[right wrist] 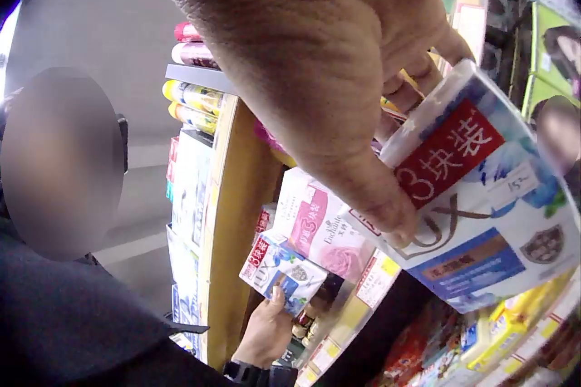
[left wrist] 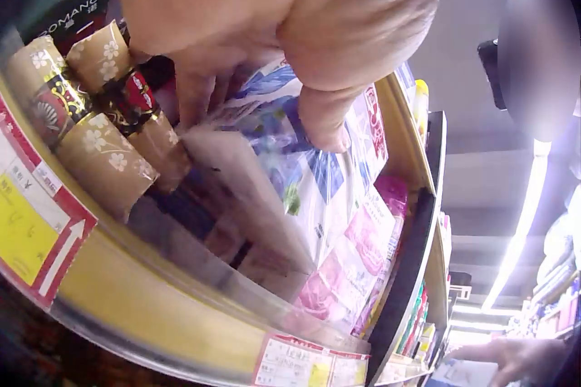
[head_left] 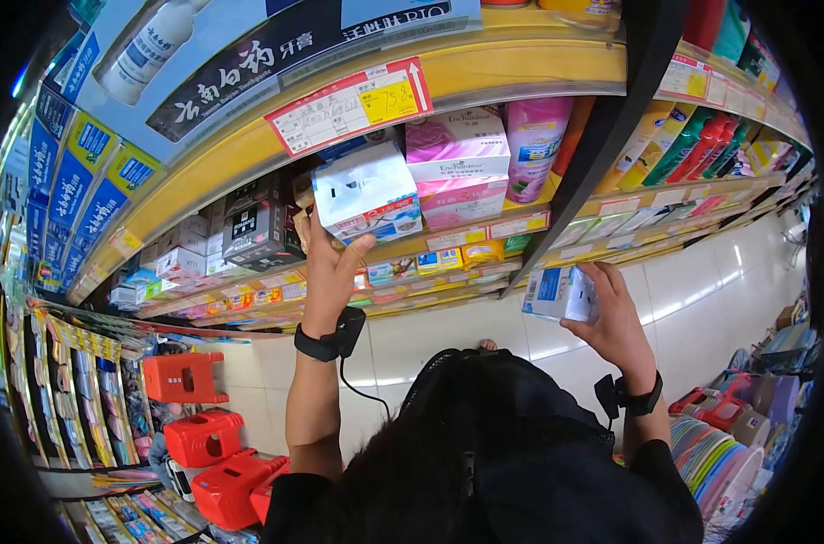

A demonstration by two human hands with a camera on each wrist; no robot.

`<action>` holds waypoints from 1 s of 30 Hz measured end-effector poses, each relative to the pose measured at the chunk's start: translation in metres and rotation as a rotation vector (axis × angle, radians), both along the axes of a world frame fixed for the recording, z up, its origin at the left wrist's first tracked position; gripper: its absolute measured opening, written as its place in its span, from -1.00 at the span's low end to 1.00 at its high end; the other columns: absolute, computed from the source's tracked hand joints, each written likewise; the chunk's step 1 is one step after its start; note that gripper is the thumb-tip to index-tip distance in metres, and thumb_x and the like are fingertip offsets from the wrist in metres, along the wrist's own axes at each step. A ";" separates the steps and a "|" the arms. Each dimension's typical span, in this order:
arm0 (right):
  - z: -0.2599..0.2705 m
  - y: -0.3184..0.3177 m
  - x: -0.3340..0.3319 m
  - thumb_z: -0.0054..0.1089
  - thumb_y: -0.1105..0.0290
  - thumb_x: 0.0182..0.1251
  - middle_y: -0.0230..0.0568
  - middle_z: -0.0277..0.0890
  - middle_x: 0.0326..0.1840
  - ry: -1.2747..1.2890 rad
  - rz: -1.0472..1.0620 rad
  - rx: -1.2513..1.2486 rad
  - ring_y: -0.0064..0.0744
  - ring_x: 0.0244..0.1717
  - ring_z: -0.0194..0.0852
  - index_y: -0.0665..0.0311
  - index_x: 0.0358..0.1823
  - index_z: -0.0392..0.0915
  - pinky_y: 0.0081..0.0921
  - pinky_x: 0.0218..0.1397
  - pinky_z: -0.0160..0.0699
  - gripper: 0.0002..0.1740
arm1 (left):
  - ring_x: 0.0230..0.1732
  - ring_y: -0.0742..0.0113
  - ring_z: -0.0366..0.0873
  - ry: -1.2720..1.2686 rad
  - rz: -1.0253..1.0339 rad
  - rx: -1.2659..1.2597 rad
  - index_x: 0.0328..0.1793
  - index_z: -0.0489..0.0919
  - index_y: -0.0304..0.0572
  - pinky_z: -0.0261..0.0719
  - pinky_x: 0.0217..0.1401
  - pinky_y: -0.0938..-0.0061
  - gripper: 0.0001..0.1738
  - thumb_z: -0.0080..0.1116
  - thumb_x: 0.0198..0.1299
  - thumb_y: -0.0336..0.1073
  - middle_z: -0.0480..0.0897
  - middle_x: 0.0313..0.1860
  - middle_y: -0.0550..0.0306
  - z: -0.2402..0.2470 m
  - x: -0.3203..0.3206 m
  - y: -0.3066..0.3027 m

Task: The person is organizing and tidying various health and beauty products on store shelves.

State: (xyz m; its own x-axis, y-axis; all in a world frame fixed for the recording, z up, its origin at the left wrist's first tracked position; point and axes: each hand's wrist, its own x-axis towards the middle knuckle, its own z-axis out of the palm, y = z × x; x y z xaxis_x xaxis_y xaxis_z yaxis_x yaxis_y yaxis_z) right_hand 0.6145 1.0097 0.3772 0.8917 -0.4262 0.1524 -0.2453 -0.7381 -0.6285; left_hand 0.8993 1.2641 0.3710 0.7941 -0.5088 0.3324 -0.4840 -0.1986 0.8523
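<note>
My left hand (head_left: 332, 276) grips a white and blue three-bar LUX soap pack (head_left: 366, 189) at the shelf front, thumb on its near side. In the left wrist view the thumb presses the clear wrap of this pack (left wrist: 313, 178). Out over the aisle, my right hand (head_left: 622, 325) holds a matching LUX soap pack (right wrist: 490, 201), fingers along one side and thumb on the other. That pack bears a red label and a small price sticker. Pink soap boxes (head_left: 457, 154) stand on the shelf just right of the left hand's pack.
Paper-wrapped rolls (left wrist: 104, 146) and dark Romano boxes (head_left: 253, 222) stand left of the left hand. A yellow shelf edge (head_left: 521, 54) with a price tag (head_left: 348, 104) runs above. Red plastic stools (head_left: 183, 376) stand on the floor behind, and stacked basins (head_left: 720, 462) at the right.
</note>
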 end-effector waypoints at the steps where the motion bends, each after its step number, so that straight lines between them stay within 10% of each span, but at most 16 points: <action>1: -0.001 -0.001 0.001 0.50 0.51 -0.23 0.04 0.31 0.12 -0.001 0.006 -0.008 0.10 0.13 0.34 0.28 0.19 0.32 -0.25 0.19 0.42 -0.18 | 0.25 0.05 0.30 0.003 -0.014 0.011 0.37 0.20 -0.36 0.27 0.30 0.31 -0.25 0.29 0.11 -0.28 0.38 0.18 -0.14 -0.001 0.001 0.001; 30: -0.021 0.000 0.014 0.45 0.56 -0.20 0.04 0.33 0.09 -0.002 0.013 0.006 0.09 0.09 0.37 0.31 0.24 0.29 -0.25 0.13 0.42 -0.16 | 0.13 0.30 0.44 0.187 -0.257 -0.093 0.24 0.31 -0.38 0.33 0.25 0.40 -0.36 0.32 0.16 -0.20 0.52 0.10 0.01 0.024 0.021 0.001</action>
